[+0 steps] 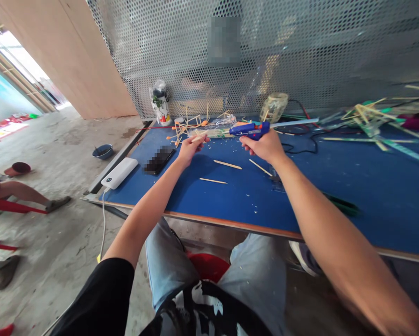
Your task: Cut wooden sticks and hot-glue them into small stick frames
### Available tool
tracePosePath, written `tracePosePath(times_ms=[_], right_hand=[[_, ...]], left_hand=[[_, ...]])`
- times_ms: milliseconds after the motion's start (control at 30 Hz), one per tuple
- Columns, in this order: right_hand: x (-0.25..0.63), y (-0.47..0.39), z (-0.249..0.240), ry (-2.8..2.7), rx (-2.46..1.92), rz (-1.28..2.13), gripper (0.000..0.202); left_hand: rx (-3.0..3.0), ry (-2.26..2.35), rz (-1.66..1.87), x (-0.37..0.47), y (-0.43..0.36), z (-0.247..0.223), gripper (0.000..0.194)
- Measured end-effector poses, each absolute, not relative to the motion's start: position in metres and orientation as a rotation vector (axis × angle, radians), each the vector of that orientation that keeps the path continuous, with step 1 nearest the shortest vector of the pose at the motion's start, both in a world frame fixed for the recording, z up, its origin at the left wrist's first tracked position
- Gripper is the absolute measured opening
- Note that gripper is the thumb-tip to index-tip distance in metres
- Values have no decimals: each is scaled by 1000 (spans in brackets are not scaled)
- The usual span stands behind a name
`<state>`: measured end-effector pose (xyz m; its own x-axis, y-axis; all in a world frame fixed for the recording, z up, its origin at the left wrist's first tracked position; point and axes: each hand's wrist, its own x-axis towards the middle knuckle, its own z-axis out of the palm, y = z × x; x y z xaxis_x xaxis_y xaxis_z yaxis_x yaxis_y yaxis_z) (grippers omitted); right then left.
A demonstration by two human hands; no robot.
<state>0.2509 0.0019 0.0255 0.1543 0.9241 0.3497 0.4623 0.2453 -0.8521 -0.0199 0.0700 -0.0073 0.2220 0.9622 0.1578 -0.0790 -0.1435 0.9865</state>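
Bright daylight from upper left; soft shadows; right edge blurred.

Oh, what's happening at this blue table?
Someone seated at the blue table is working with thin wooden sticks and a glue gun. The right hand grips the blue glue gun, its nozzle pointing toward the left hand, which pinches something small, apparently a stick. Just behind the left hand is a small stick frame with orange tips. A few loose sticks lie in front, with a white power bank off to the left.
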Motion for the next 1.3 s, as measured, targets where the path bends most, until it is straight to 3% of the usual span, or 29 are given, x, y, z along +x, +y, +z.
tracePosePath(times_ms=[200, 333, 500, 800, 1300], right_hand=[[252, -1, 28, -1512, -1415, 504, 24], [251, -2, 29, -1521, -1452, 476, 27], [250, -4, 28, -1564, -1370, 271, 34], [254, -5, 26, -1665, -1179, 167, 31], [246, -8, 25, -1724, -1210, 57, 16]], left_hand=[[1285, 935, 1156, -21, 65, -1, 21], [1219, 920, 1099, -22, 64, 1, 29], [1275, 879, 1084, -23, 62, 2, 27], [1332, 947, 1079, -20, 62, 2, 41], [1769, 1038, 1242, -14, 48, 3, 33]])
